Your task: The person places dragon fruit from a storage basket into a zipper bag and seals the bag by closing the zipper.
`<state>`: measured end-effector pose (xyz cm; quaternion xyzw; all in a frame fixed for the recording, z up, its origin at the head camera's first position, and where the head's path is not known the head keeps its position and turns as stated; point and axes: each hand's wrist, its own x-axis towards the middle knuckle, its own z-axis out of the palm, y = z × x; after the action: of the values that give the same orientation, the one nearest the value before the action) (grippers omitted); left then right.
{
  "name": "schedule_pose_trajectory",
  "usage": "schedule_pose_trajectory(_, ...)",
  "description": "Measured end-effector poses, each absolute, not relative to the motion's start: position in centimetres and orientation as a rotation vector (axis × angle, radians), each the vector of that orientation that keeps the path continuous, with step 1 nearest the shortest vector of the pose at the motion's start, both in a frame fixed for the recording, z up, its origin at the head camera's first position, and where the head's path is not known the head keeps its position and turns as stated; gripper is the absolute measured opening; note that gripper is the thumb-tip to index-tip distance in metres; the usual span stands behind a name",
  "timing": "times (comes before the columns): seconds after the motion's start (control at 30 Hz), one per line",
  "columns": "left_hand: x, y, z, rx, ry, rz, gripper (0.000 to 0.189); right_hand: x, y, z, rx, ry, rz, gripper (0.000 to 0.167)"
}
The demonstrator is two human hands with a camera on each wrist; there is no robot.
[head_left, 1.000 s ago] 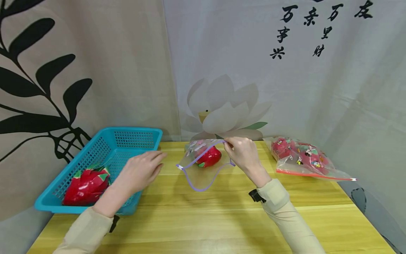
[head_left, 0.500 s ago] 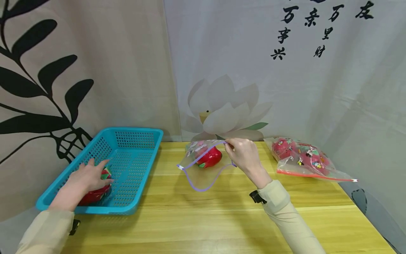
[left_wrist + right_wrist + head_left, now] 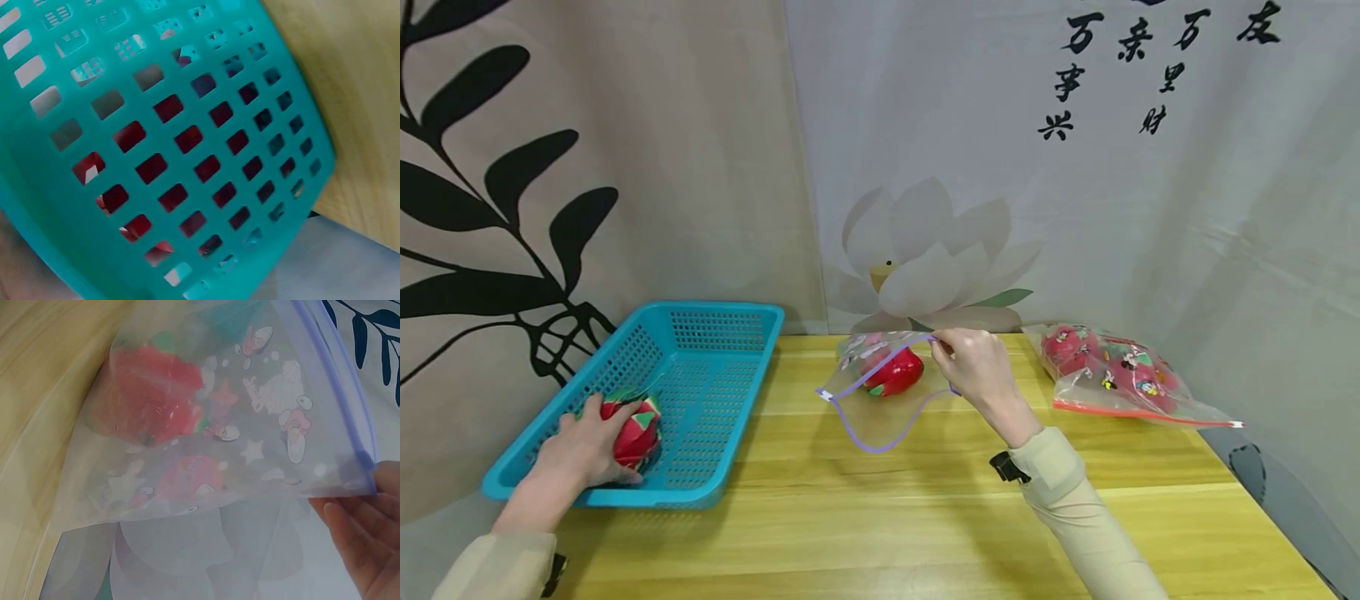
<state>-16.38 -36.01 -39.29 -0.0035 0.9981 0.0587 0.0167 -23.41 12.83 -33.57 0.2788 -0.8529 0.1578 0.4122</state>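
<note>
In the blue plastic basket lies a red dragon fruit with green tips. My left hand grips it from above, thumb near the basket's front wall and fingers over the top. Through the basket wall the left wrist view shows only patches of red. At the table's middle, a clear zip bag with a purple zipper gapes toward me, a glossy red fruit inside. My right hand pinches the bag's upper right corner. Cartoon prints cover the bag in the right wrist view.
To the right, near the back edge, lies another printed zip bag with a red zipper, holding several red fruits. The wooden table carries everything. A printed curtain hangs right behind it.
My left hand has moved left and down from beside the basket onto the dragon fruit, and its fingers have closed round it. My right hand and the bag have stayed put.
</note>
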Motion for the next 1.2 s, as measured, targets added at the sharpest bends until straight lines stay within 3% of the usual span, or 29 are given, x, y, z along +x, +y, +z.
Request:
schedule_pose_trajectory(0.43,-16.1,-36.2,-40.0,0.066,3.245,0.188,0.089,-23.3,12.8,-33.8,0.705,-2.135,0.393,0.005)
schedule_pose_trajectory(0.73,-16.0,-35.9,-40.2,0.257,3.352,0.168,0.081,-23.4,12.8,-33.9,0.704,-2.126,0.389,0.004)
schedule_pose_trajectory(1.2,-15.8,-35.0,-40.2,0.676,3.647,-0.03,0.093,-23.5,13.0,-33.9,0.698,-2.122,0.378,0.005)
